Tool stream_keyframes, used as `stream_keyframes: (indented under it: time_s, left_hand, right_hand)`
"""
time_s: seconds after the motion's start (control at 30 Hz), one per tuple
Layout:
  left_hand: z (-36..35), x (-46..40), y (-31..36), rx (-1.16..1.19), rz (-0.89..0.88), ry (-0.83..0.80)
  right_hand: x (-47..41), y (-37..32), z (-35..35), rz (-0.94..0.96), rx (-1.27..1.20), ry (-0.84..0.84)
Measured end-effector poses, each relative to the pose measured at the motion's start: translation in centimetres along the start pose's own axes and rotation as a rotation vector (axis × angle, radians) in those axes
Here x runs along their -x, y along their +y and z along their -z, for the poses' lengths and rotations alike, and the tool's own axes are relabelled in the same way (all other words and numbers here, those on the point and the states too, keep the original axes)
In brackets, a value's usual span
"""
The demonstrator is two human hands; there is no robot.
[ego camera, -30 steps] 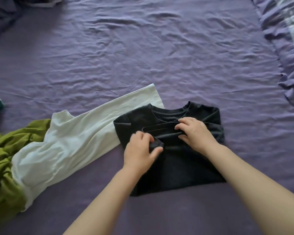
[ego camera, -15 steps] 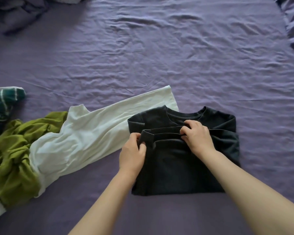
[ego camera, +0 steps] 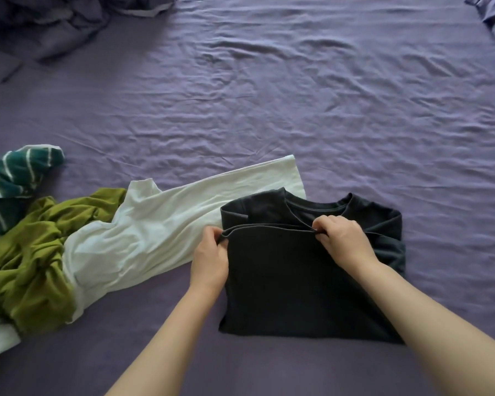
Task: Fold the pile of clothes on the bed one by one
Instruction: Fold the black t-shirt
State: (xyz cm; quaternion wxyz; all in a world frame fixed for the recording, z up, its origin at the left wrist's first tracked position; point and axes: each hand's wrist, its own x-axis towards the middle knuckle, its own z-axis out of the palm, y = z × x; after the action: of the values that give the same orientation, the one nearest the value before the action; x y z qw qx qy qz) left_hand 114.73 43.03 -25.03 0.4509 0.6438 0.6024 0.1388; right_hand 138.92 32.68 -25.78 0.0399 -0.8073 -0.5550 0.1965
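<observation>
Head view: bed [ego camera: 297, 90] bears the pile, white top [ego camera: 160, 224], green one [ego camera: 32, 258], striped one [ego camera: 15, 178], all unfolded, I judge. Black shirt [ego camera: 297, 281] lies nearly folded; my left hand [ego camera: 210, 258] and right hand [ego camera: 343, 238] pinch its doubled hem.

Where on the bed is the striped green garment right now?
In the head view, the striped green garment lies crumpled at the far left edge of the purple sheet, just beyond the olive garment.

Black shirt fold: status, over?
Left hand and right hand both pinching folded hem. Black shirt folded up toward collar. White garment tucked under its left edge.
</observation>
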Motion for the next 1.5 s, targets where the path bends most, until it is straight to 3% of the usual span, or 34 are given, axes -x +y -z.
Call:
stream_keyframes:
  time_s: [0.13, 0.33, 0.5, 0.63, 0.8, 0.93, 1.03, 1.1, 1.2, 1.3, 1.4, 1.5]
  left_hand:
    - [-0.3, -0.5, 0.2, 0.072, 0.048, -0.028]
    - [-0.4, -0.8, 0.5, 0.093, 0.037, -0.086]
    - [0.3, -1.0, 1.3, 0.297, 0.096, -0.152]
    - [1.0, -0.8, 1.6, 0.505, 0.157, -0.214]
    - [1.0, -0.6, 1.6, 0.560, 0.158, -0.218]
    - [0.8, -2.1, 1.9, 0.446, 0.094, -0.080]
    - [0.1, -4.3, 2.7, 0.250, 0.080, 0.024]
    - [-0.5, -5.5, 3.1, 0.111, 0.095, 0.089]
    - [-1.5, -5.7, 4.1, -0.228, 0.102, 0.260]
    - [-3.4, -3.7, 5.5, -0.492, -0.133, 0.309]
    - [-7.0, -1.0, 6.0, -0.483, -0.557, -0.034]
    - [-11.2, 0.6, 6.1, -0.536, -0.693, -0.295]
  right_hand:
    - [-0.5, 0.8, -0.6, -0.069, 0.033, -0.059]
    - [-1.8, -0.5, -1.2, 0.120, 0.021, -0.019]
    - [-3.6, -1.9, -2.0, -0.017, -0.085, -0.172]
    - [-3.7, -1.9, -2.0, -0.081, -0.123, -0.196]
    - [-2.6, -1.5, -0.9, -0.082, -0.203, -0.125]
    - [-2.0, -0.4, 1.3, -0.011, -0.288, 0.115]
    - [-3.4, -0.6, 2.1, -0.018, -0.190, 0.204]
    - [-4.8, -0.6, 2.0, -0.033, -0.098, 0.204]
    - [-5.6, 0.6, 1.7, -0.048, -0.027, 0.068]
    - [-4.8, 3.0, 1.4, -0.038, 0.094, -0.052]
    - [-3.7, 5.2, 1.8, -0.086, 0.046, -0.113]
    - [-2.9, 7.2, 2.2, -0.084, -0.002, -0.140]
